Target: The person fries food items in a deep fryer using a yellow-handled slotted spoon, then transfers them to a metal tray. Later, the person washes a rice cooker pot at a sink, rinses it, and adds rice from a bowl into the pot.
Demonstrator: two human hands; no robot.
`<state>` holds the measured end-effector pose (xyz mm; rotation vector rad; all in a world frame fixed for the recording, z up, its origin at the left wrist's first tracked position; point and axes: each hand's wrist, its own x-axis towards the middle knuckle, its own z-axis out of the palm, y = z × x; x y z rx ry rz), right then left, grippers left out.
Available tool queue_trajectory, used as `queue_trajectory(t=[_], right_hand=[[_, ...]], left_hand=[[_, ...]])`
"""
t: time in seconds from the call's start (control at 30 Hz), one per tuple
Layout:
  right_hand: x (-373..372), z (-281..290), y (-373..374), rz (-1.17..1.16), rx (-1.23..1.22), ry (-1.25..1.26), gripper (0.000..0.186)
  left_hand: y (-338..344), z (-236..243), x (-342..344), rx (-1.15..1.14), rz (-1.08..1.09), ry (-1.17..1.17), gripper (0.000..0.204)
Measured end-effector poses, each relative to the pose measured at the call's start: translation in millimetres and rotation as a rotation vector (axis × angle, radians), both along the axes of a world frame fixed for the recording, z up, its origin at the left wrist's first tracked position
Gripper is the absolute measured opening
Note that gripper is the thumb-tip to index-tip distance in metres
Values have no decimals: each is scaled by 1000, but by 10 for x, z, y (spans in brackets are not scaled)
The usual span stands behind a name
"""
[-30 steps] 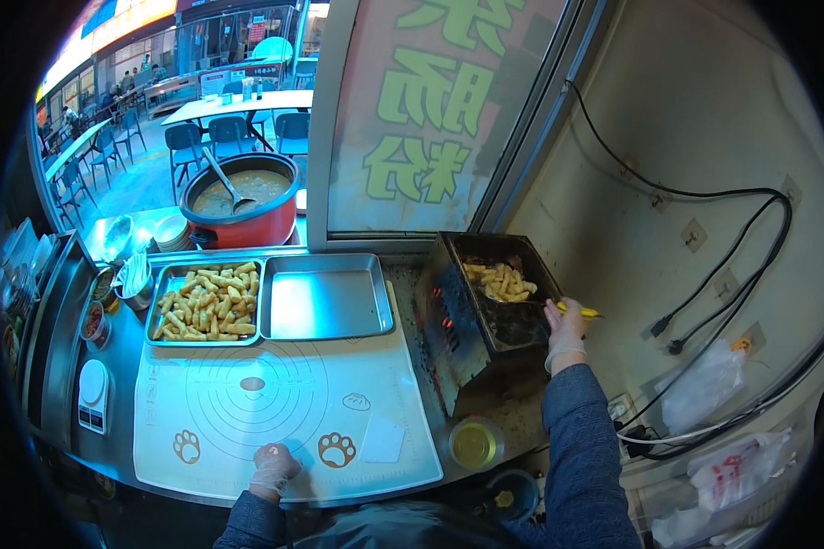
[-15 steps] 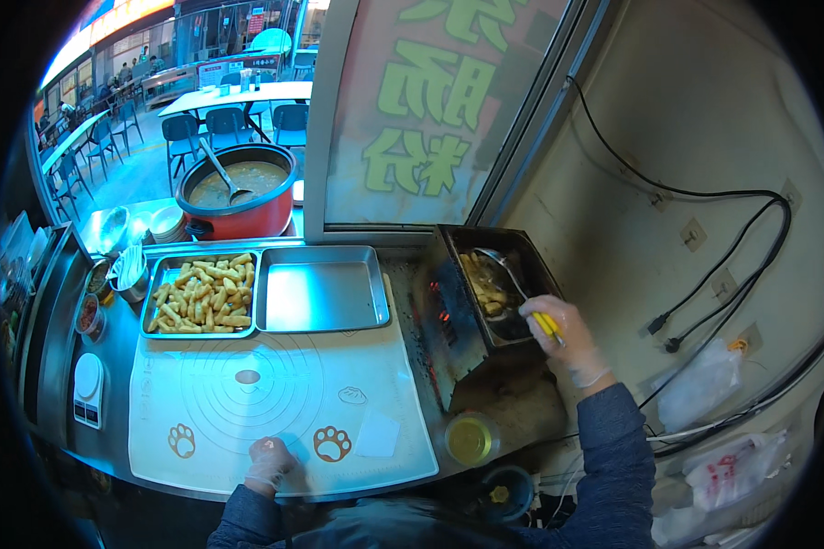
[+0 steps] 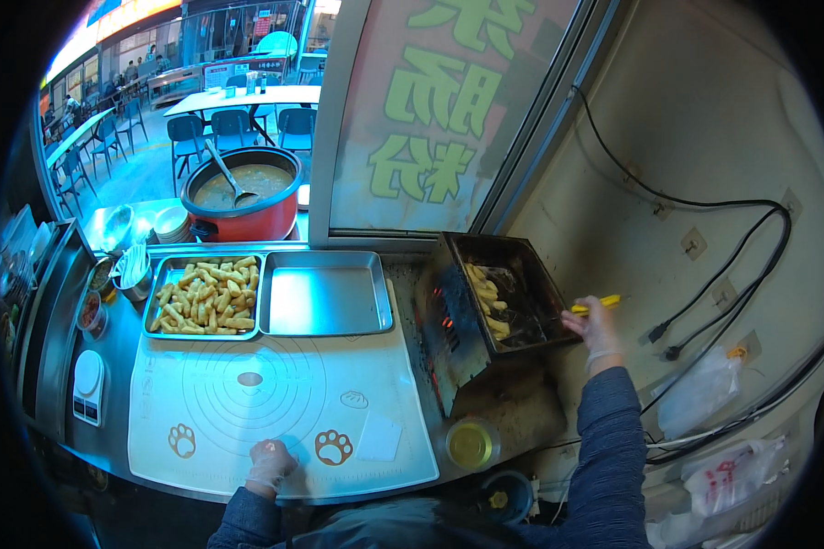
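Observation:
At the right, my right hand, in a clear glove, grips a yellow-handled metal utensil at the right rim of a dark, oil-filled frying pan. The metal end is hard to make out in the dark oil. Pale golden fried dough sticks lie along the pan's left side. My left hand, also gloved, rests as a closed fist on the near edge of a white pastry mat. Nothing shows in its fingers.
A tray heaped with golden sticks sits beside a bare metal tray. Behind stands a red pot of soup with a ladle. Left is a white scale; near the fryer, a jar of yellow liquid. Black cables hang right.
My right hand has moved right, from over the pan to its right rim, and the utensil's handle has swung to point right. Fried sticks now show along the pan's left. My left hand has stayed put.

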<state>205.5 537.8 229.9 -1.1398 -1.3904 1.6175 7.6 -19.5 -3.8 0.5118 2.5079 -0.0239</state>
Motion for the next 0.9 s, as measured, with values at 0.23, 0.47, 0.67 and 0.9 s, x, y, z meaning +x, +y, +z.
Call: queue_trajectory(t=[0.23, 0.47, 0.67, 0.9], right_hand=[[-413, -647, -27, -281, -225, 432, 26], [-553, -664, -98, -457, -156, 526, 31], [-643, -579, -291, -64, 307, 272, 13], [-428, -44, -960, 639, 1282, -288, 17]], left_hand=[[-4, -5, -15, -23, -9, -7, 43], [-15, -13, 12, -28, 1, 3, 46], [3, 22, 15, -23, -7, 2, 46], [33, -13, -7, -65, -1, -4, 44]])
